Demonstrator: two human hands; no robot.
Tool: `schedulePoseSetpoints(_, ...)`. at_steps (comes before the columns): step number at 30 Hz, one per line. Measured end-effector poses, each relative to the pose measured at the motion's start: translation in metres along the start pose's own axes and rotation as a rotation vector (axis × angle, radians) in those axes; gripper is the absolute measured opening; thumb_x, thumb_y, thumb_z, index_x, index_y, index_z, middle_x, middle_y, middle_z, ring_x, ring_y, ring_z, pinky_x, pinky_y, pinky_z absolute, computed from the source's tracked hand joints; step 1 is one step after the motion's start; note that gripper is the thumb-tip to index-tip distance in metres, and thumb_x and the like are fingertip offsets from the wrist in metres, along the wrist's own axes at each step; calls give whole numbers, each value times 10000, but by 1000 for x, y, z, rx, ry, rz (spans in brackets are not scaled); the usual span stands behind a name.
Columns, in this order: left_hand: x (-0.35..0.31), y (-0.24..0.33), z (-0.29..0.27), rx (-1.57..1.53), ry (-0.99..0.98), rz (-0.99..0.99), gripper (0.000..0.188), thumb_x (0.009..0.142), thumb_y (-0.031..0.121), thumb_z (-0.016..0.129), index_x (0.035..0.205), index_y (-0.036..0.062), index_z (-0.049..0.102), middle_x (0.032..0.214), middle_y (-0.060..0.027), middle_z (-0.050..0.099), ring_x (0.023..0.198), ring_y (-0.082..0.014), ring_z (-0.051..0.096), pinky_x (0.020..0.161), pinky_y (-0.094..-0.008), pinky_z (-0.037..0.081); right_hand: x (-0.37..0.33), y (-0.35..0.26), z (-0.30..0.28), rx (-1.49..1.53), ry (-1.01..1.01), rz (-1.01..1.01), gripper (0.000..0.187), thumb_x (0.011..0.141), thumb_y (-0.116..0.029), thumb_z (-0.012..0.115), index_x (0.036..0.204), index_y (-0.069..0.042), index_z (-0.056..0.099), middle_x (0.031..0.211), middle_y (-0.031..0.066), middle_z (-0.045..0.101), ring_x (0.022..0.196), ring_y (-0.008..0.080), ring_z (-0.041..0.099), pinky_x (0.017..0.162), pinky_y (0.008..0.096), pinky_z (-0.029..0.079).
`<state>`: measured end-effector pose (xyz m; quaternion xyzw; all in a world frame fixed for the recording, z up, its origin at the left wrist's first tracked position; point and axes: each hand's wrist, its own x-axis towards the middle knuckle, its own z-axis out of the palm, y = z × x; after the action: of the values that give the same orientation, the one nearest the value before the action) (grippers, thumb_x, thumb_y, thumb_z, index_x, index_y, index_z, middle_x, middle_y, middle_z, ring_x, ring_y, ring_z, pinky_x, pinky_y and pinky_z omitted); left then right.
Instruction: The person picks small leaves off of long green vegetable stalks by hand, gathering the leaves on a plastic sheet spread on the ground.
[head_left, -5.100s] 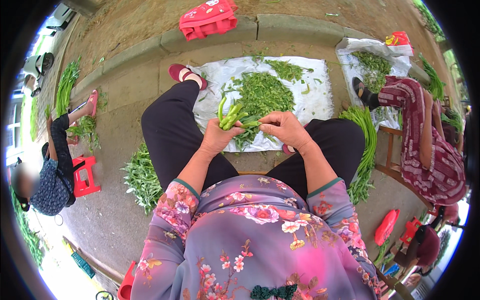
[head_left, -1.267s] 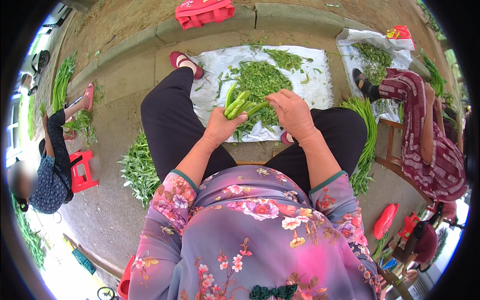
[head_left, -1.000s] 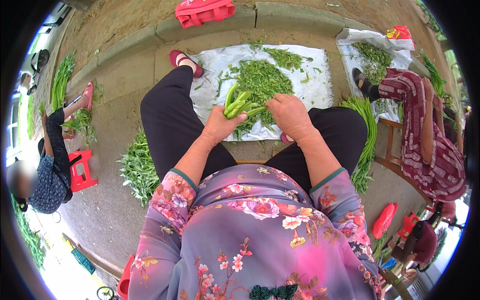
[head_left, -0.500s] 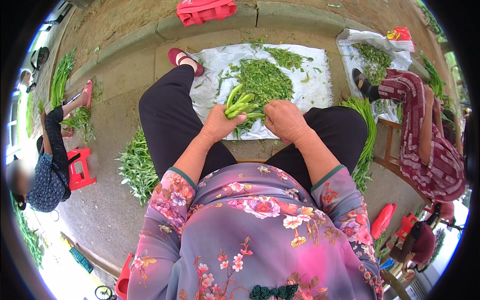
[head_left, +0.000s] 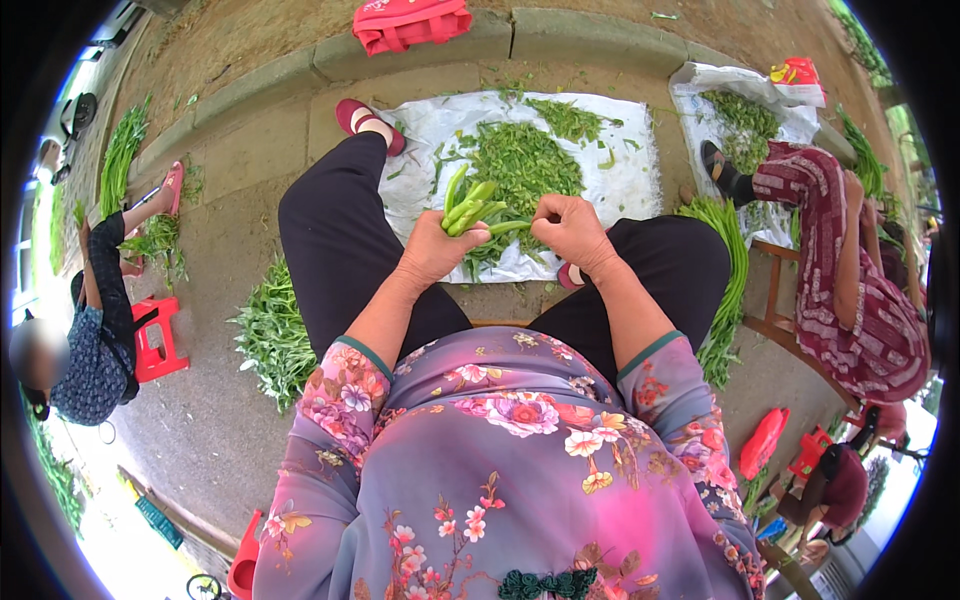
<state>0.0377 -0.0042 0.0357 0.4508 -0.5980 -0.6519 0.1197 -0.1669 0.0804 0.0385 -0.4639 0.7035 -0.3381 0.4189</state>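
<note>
My left hand (head_left: 436,248) is closed round a small bundle of thick, light green stalks (head_left: 468,208), their tips fanning upward. One stalk (head_left: 512,227) sticks out sideways to the right. At its far end my right hand (head_left: 572,232) is closed in a pinch, with thumb and forefinger on the stalk. Both hands are above my lap, over the near edge of a white woven sheet (head_left: 630,130). A heap of loose green leaves (head_left: 525,160) is spread on that sheet, just beyond the hands.
Leafy stalks (head_left: 275,335) lie by my left leg, and long green stalks (head_left: 722,350) by my right. A red bag (head_left: 410,25) sits at the kerb. Seated people (head_left: 845,260) are on both sides. A red stool (head_left: 157,340) stands at left.
My right hand has rolled slightly, its thumb and forefinger now more visible at the stalk's end. My left hand keeps the bundle in nearly the same place.
</note>
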Motion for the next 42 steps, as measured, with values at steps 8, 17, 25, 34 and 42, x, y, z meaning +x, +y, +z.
schedulePoseSetpoints(8,0,1,-1,-86,58,-26,172,750,91,720,884,-5,672,766,-21,639,668,-87,557,628,-245,453,9,6,-3,578,222,217,99,770,-54,583,675,-29,566,585,-17,487,532,57,409,491,229,351)
schedulePoseSetpoints(17,2,5,-6,-283,100,-50,177,766,76,712,918,13,647,692,24,564,555,-57,459,501,-203,369,15,10,-20,723,355,202,47,806,-46,612,833,-11,595,650,-20,509,548,61,428,522,218,379)
schedulePoseSetpoints(25,1,5,-2,-246,128,-4,173,766,69,715,919,20,653,721,18,582,569,-54,470,510,-206,380,9,5,-13,368,191,88,278,816,-147,660,1054,-6,634,736,-27,560,632,61,451,593,203,392)
schedulePoseSetpoints(34,1,5,2,-203,80,12,136,753,2,698,886,0,669,826,-30,646,756,-96,586,691,-240,471,4,-5,-6,641,-123,246,226,827,-178,668,967,0,659,743,6,610,626,64,487,590,203,404)
schedulePoseSetpoints(42,2,-1,3,-186,54,46,133,754,4,696,884,-7,668,815,-21,646,736,-84,579,670,-227,468,4,-3,-2,576,-82,207,180,809,-155,654,873,13,666,713,2,615,597,63,504,550,208,414)
